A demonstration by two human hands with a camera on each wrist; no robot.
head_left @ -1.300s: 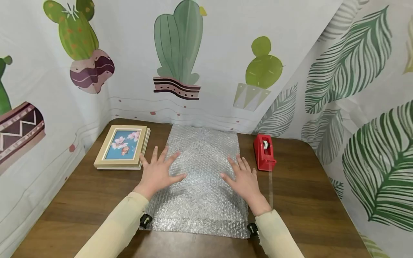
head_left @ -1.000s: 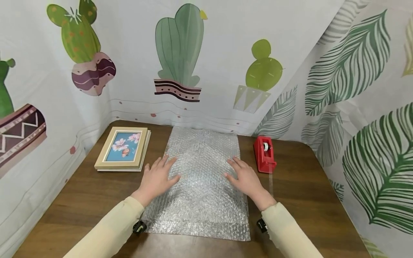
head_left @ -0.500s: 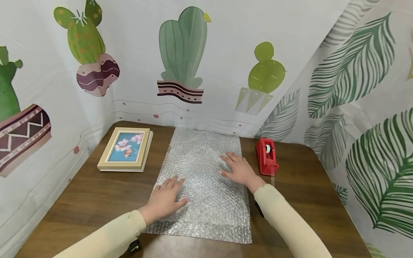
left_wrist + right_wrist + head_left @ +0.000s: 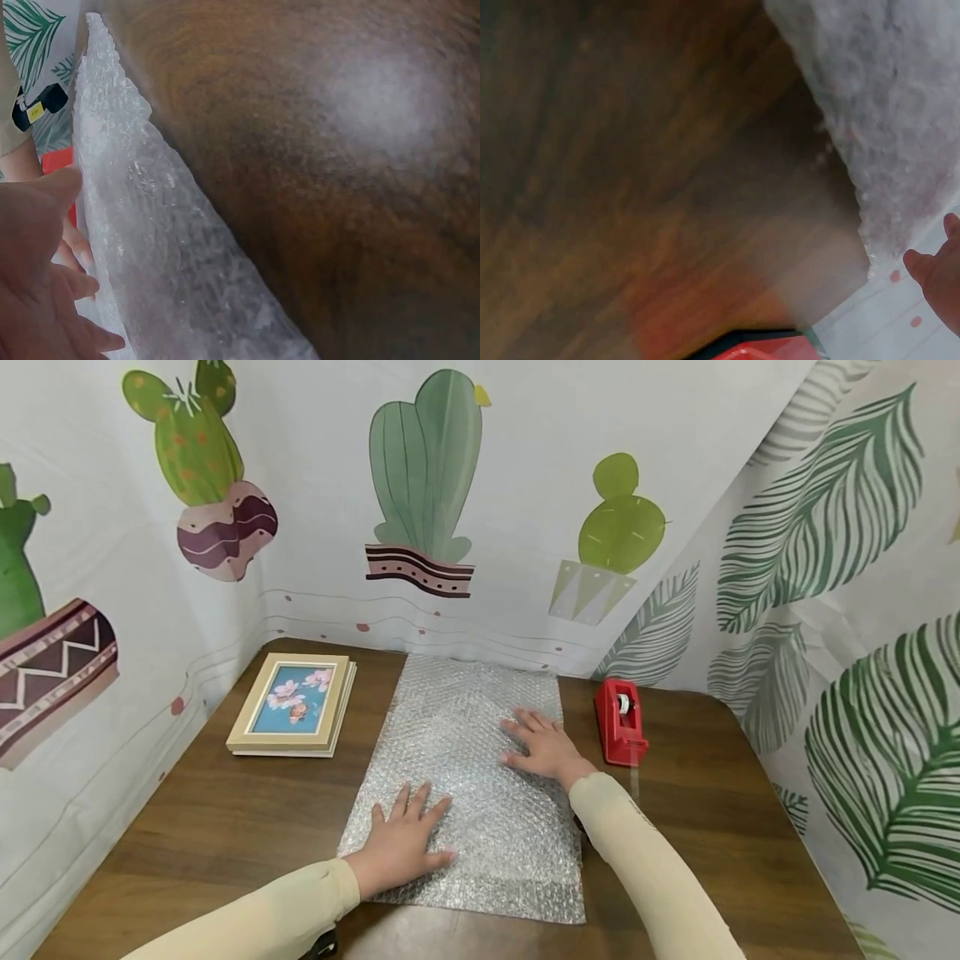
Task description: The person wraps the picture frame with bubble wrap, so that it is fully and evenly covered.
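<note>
A sheet of clear bubble wrap (image 4: 465, 718) lies flat across the middle of the wooden table. My left hand (image 4: 401, 843) rests over its near left part, fingers spread and straight. Farther up on the right side, my right hand (image 4: 543, 745) lies over the wrap with its fingers extended. Neither hand grips anything. In the left wrist view, the thumb and fingers (image 4: 34, 225) show beside the bubble wrap (image 4: 172, 255). The right wrist view shows only some fingertips (image 4: 930, 270) at the right edge, close to the wrap's corner (image 4: 900, 150).
At the back left sits a stack of picture frames (image 4: 292, 706), the top one with a flower picture. A red tape dispenser (image 4: 621, 727) stands right of the wrap, a strip of tape hanging from its front. Printed fabric (image 4: 315, 527) borders the table's back and sides.
My left hand has come nearer the table's front edge and inward over the wrap, its fingers spreading again. The right hand has shifted slightly farther up and to the left.
</note>
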